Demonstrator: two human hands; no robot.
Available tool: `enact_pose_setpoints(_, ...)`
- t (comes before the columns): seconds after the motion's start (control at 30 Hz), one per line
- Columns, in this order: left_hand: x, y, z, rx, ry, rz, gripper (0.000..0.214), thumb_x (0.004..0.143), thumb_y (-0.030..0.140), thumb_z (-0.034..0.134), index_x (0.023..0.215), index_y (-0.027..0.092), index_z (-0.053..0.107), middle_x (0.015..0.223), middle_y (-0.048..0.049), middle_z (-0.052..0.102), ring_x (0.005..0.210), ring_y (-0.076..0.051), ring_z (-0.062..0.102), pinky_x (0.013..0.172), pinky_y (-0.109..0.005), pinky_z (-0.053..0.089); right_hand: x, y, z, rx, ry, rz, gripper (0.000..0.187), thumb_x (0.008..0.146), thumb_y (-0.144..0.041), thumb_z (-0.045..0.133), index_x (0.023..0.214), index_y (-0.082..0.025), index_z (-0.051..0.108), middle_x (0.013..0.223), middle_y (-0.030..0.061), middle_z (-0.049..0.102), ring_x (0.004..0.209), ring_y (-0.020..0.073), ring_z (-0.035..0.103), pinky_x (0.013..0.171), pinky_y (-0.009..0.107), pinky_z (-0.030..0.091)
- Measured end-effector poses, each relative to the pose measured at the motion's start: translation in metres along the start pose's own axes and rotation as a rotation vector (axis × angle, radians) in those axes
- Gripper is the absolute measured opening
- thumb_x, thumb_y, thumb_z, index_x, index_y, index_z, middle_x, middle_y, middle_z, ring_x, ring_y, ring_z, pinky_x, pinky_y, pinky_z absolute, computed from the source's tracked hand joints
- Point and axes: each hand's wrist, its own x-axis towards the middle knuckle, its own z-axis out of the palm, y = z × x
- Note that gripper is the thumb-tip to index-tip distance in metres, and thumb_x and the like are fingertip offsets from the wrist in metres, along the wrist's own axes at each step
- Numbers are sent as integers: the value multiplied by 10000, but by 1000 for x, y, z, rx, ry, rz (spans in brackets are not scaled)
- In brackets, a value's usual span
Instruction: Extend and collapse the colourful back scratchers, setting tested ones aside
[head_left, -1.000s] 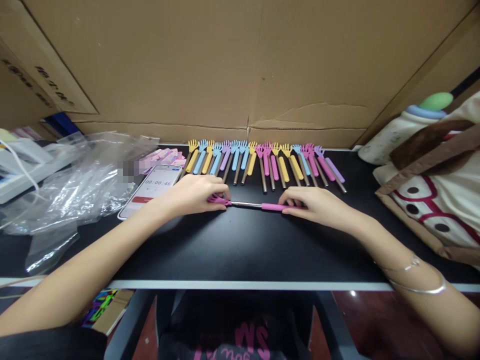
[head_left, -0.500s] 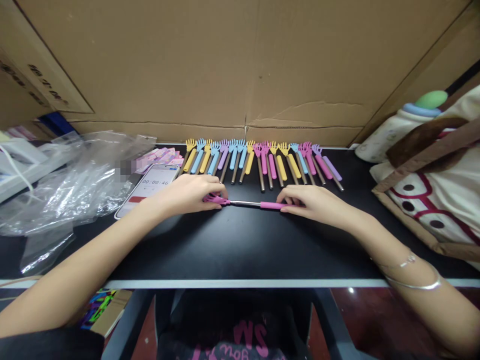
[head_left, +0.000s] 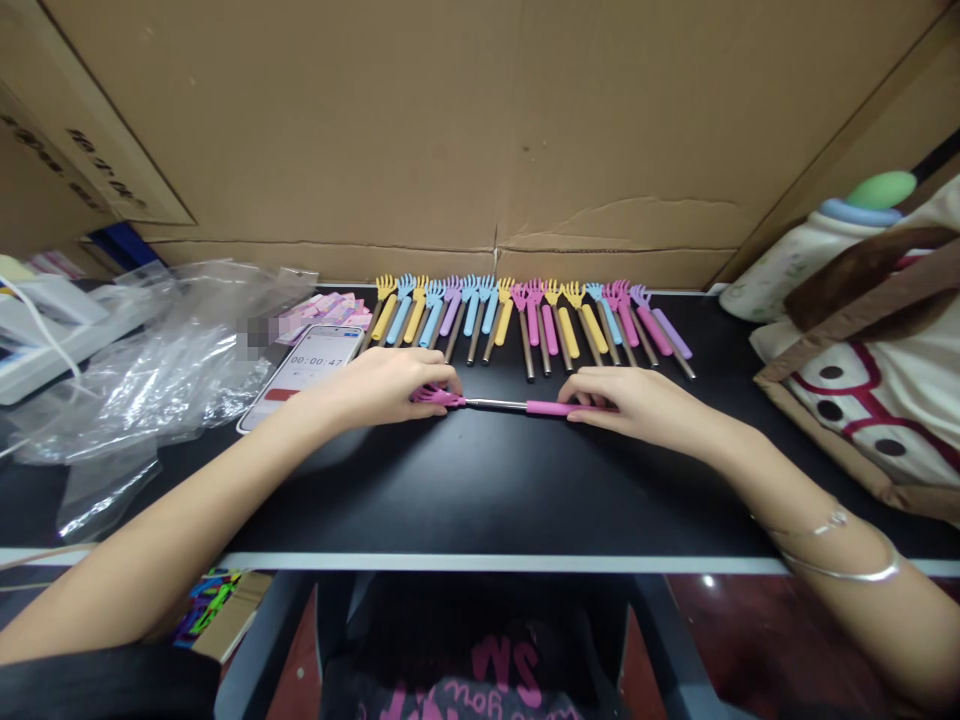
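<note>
A pink back scratcher (head_left: 499,404) with a metal rod lies crosswise over the black table, held at both ends. My left hand (head_left: 401,388) is closed on its claw-shaped head. Closed round the far part of its pink handle is my right hand (head_left: 619,398); the handle's tip is hidden under the palm. Just behind my hands, several back scratchers in yellow (head_left: 504,320), blue (head_left: 433,312), purple (head_left: 452,308) and pink (head_left: 535,318) lie in a row, claws toward the cardboard.
A phone (head_left: 315,350) showing a timer lies beside my left forearm, near pink packets (head_left: 326,312). Clear plastic bags (head_left: 187,340) spread over the left side. At the right stand a white bottle (head_left: 795,262) and a fabric bag (head_left: 892,390). Cardboard (head_left: 360,130) walls the back.
The whole scene has shifted slightly to the right in view. Both hands keep their hold on the pink back scratcher, and the phone's timer has advanced a second.
</note>
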Motion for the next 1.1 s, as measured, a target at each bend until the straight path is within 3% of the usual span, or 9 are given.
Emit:
enact_pose_setpoints(0.67, -2, -9, -11, -92, -148, -31, 297, 847, 437, 580, 1128, 340, 579, 1145, 47, 608, 1009, -150, 584, 755, -210, 389, -3, 6, -5, -36, -32, 15, 143, 838, -315, 538, 942, -234, 593, 864, 7, 627, 715, 140, 557, 606, 237, 359)
enact_pose_setpoints(1.1, -3, -9, -11, -92, -176, -73, 315, 832, 466, 603, 1111, 323, 567, 1135, 34, 583, 983, -156, 577, 718, -214, 377, -3, 7, -3, -8, -34, 1, 134, 847, -307, 530, 948, -232, 577, 860, 6, 610, 715, 136, 538, 611, 238, 354)
